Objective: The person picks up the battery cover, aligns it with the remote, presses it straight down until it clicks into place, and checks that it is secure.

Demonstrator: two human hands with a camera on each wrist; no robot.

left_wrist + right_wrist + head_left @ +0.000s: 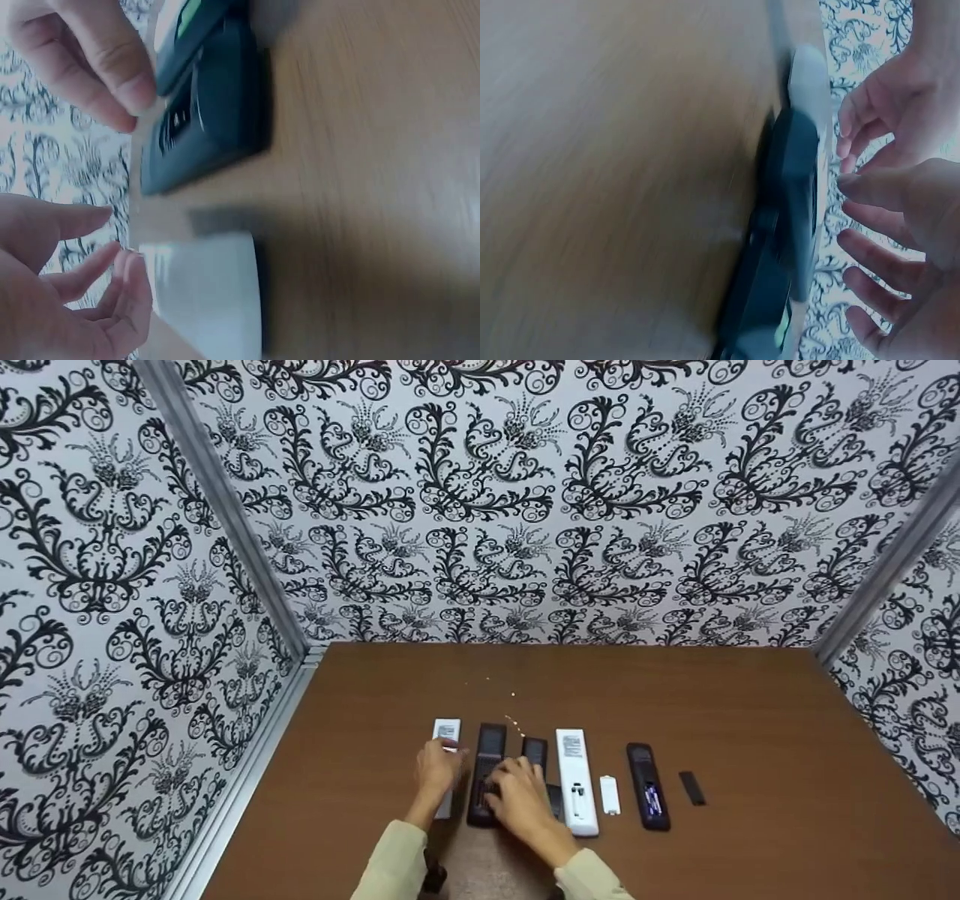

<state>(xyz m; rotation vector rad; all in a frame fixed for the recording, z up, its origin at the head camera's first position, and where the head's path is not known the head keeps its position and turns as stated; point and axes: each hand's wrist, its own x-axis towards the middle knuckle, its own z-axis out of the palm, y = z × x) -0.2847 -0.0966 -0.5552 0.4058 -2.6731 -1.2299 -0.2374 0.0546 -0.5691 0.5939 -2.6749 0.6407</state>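
My left hand [439, 769] hovers over a white remote control [448, 727] lying back side up at the left of the row. Its thumb and fingers are loosely bent and apart, with nothing between them in the left wrist view. My right hand [523, 797] is above two black remotes: a longer one [492, 735] and a shorter one [535, 750], both partly covered by it. In the right wrist view the fingers [881, 259] of that hand are spread and appear clear of the remotes. A dark flat piece [556, 799] shows just beside the right hand.
Right of the hands lies a larger white remote [570, 765] with its battery bay uncovered, and a white battery cover [610, 795]. Farther right are a black remote [641, 769] with batteries showing and a black cover [692, 788]. Patterned walls [495, 510] enclose the brown table [765, 750].
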